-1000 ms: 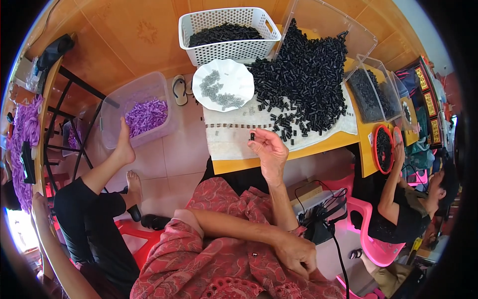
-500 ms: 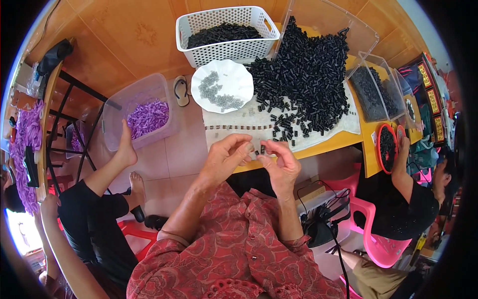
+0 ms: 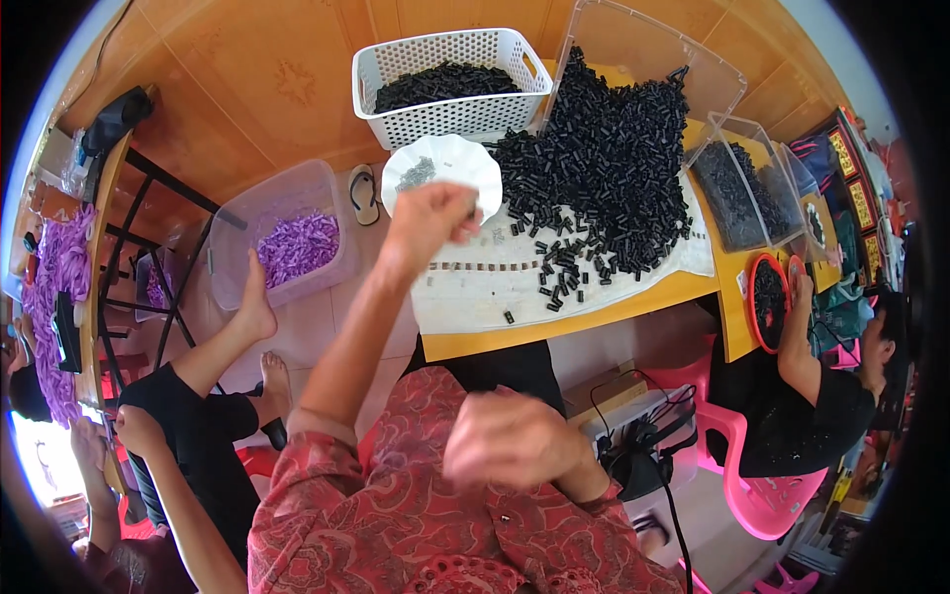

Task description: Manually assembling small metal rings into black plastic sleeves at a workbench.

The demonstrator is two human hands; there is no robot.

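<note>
My left hand [image 3: 433, 220] reaches over the near edge of a white wavy-rimmed plate [image 3: 473, 163], its fingers bent together in a pinch. Whatever they may hold is hidden. Small clear pieces [image 3: 418, 173] lie on the plate, partly covered by the hand. In front of my chest, my right hand [image 3: 515, 443] is curled and smeared by motion. A single small black piece [image 3: 509, 317] rests on the white cloth [image 3: 460, 302] near the table's front edge. To its right and behind spreads a large heap of short black tube-like pieces [image 3: 618, 158].
Behind the plate stands a white perforated basket [image 3: 435, 124] of black pieces. Clear boxes [image 3: 752, 193] and a red-rimmed tray [image 3: 768, 297] sit at the right, beside a person. On the floor at left is a clear tub [image 3: 223, 262] with purple strips, near another person's legs.
My hands have moved apart from the small black pieces between them. The left went forward to the plate; the right drew back toward my chest. A black piece shows on the cloth.
</note>
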